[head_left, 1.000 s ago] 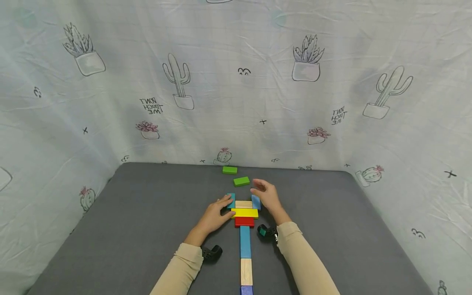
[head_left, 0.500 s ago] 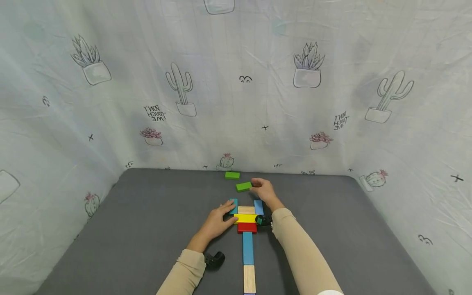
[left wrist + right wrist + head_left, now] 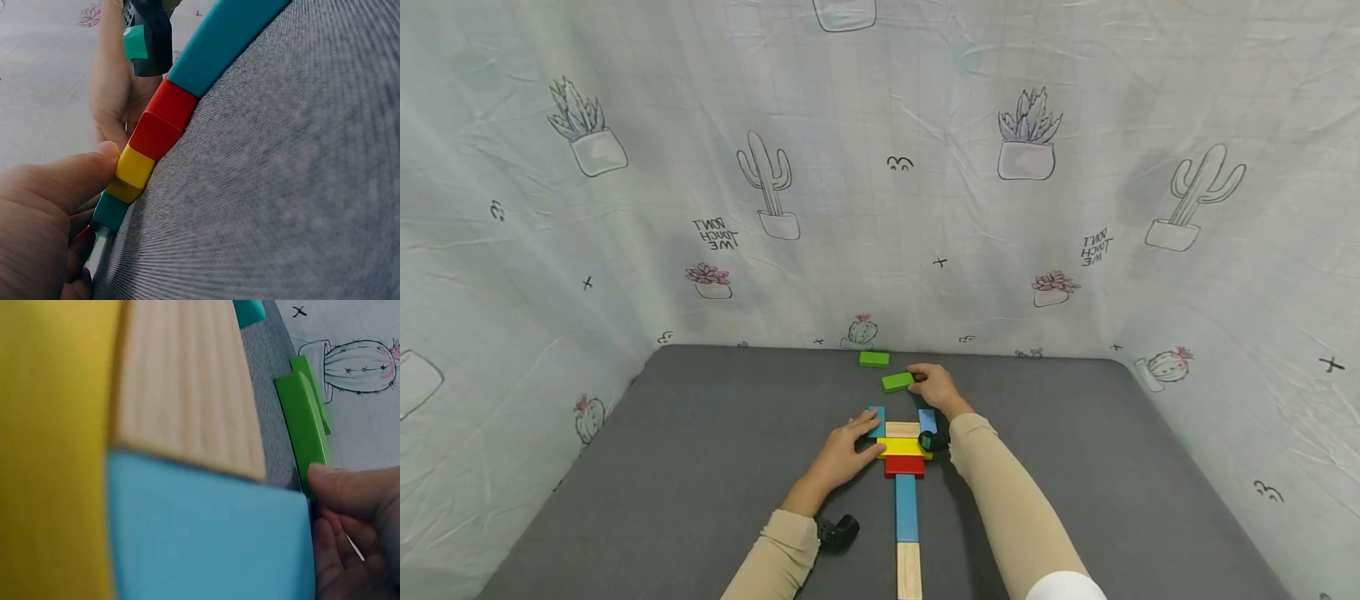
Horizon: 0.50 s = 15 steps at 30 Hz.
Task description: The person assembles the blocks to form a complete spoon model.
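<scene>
My left hand (image 3: 838, 458) lies at the left side of a flat block layout. Its thumb touches the yellow block (image 3: 132, 169) and its fingers rest at the teal block (image 3: 877, 420). My right hand (image 3: 938, 388) pinches the right end of the nearer green block (image 3: 897, 382), with the thumb (image 3: 328, 478) on it in the right wrist view; the fingertips are partly hidden. A second green block (image 3: 874, 359) lies behind. Between the teal block and a light blue block (image 3: 212, 531) sits a plain wooden block (image 3: 902, 429).
Below the yellow block come a red block (image 3: 905, 467), a long blue block (image 3: 906, 508) and another wooden block (image 3: 908, 571), in a line toward me. All lie on a grey table (image 3: 715, 433), backed by a printed curtain (image 3: 850, 208). Black wrist cameras (image 3: 838, 532) hang near the layout.
My right hand has moved from beside the light blue block up and forward to the nearer green block and taken hold of its end. The left hand stays put; the head view has tilted slightly.
</scene>
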### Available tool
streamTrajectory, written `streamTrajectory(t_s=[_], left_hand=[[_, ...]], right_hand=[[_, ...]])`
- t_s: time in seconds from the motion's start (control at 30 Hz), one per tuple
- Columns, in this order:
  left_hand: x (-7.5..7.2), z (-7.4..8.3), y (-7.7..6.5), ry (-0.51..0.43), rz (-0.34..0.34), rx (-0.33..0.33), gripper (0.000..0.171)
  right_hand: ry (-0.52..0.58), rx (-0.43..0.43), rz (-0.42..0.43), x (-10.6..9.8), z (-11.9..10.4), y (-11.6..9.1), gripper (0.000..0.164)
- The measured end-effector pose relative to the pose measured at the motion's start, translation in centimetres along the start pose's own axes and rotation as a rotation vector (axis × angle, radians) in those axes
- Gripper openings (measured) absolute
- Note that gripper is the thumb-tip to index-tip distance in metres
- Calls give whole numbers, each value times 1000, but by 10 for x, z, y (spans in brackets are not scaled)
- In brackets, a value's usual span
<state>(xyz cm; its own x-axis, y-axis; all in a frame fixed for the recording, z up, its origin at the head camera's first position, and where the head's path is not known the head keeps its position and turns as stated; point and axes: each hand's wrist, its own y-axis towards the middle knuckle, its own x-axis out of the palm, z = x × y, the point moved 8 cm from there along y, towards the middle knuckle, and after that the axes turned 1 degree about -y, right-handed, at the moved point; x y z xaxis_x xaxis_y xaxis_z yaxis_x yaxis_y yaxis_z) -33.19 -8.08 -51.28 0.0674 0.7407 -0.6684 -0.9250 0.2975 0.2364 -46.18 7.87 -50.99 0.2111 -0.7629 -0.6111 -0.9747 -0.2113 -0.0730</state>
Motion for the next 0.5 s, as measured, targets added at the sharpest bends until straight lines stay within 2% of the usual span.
streamTrajectory(t_s=[0.2,0.5], left_hand=[[0,0,0,-8,2,-3,55],[1,0,0,-26,-8,-12,56]], right_hand=[[2,-5,26,-2,1,-2,38],[135,-14,65,-5,5,-4,36]])
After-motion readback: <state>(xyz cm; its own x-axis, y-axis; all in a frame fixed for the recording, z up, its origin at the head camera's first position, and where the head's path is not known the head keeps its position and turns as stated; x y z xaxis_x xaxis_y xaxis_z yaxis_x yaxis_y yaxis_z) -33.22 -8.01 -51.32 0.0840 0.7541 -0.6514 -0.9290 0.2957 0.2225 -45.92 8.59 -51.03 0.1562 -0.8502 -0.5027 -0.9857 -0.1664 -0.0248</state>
